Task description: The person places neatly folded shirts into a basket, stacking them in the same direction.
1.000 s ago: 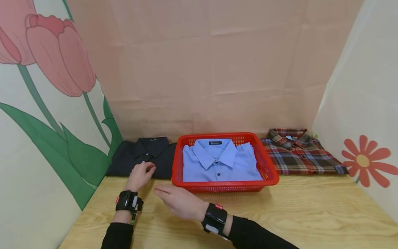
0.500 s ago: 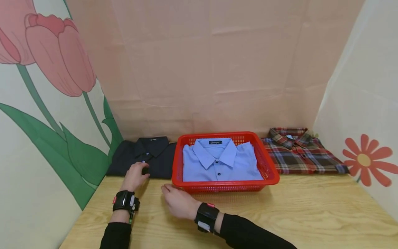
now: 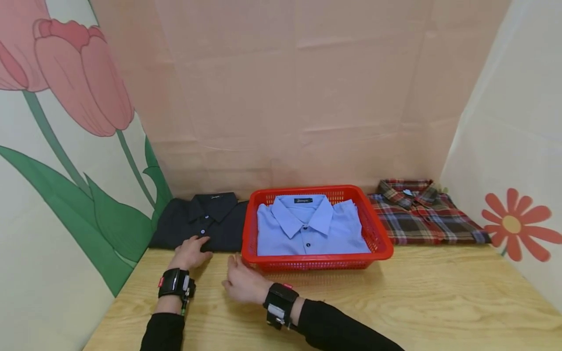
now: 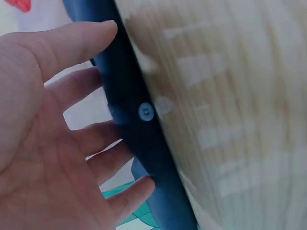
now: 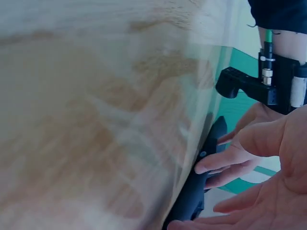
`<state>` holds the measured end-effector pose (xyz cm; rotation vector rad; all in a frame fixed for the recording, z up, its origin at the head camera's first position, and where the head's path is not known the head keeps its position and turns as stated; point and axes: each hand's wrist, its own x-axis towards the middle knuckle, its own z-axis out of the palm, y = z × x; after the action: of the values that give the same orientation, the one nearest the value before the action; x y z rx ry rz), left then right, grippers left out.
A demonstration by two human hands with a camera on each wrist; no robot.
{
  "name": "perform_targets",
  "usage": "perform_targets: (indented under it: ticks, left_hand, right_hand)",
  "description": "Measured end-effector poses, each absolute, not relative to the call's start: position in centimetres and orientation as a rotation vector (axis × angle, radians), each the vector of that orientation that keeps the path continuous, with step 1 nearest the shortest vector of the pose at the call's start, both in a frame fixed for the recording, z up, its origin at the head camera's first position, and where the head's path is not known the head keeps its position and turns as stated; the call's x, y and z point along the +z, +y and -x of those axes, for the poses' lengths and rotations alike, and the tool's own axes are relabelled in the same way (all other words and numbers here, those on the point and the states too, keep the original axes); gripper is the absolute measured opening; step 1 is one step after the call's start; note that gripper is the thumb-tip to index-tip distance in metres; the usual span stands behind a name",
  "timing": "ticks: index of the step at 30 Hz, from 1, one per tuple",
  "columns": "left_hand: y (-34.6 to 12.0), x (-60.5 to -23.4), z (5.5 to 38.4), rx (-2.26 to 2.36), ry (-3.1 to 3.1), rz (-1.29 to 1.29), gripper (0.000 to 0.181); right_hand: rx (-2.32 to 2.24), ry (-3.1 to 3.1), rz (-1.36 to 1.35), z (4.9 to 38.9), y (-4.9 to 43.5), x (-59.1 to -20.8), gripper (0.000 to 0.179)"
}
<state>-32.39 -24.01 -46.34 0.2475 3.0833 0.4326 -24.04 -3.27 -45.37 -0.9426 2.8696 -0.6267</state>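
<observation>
A dark navy folded shirt lies at the table's back left, collar toward the wall. My left hand is at its front edge, fingers over the cloth near the placket. In the left wrist view those fingers are spread, and the thumb lies along the dark edge beside a pale button. My right hand is low over the table by the shirt's front right corner, close to the red basket. The right wrist view has its fingers extended, with fingertips right at the shirt's edge.
In the red plastic basket lies a folded light blue shirt. To its right, a plaid folded shirt sits against the back wall. The wooden table meets flower-printed side walls.
My left hand has drawn back slightly toward the shirt's front edge. My right hand has turned, its fingers now pointing more toward the back, near the basket's left front corner. The shirts and basket stay put.
</observation>
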Motion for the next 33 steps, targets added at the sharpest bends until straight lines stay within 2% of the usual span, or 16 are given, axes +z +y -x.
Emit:
perform_targets:
  ticks: [8, 14, 26, 33]
  left_hand:
    - [-23.9, -45.3, 31.6, 0.377, 3.108, -0.211, 0.031]
    - [-24.0, -44.7, 31.5, 0.391, 3.05, -0.214, 0.018]
    - [-25.0, -44.5, 31.3, 0.704, 2.909, -0.196, 0.011]
    - [-26.4, -44.2, 31.6, 0.74, 3.047, -0.146, 0.016]
  right_hand:
    - [-0.735, 2.847, 0.801, 24.2, -3.7, -46.0, 0.074]
    - [-0.751, 2.808, 0.771, 24.5, -3.7, -46.3, 0.075]
    - [-0.798, 2.829, 0.698, 24.7, -3.9, -46.8, 0.075]
    - [-0.816, 2.839, 0.656, 24.7, -4.2, -46.7, 0.074]
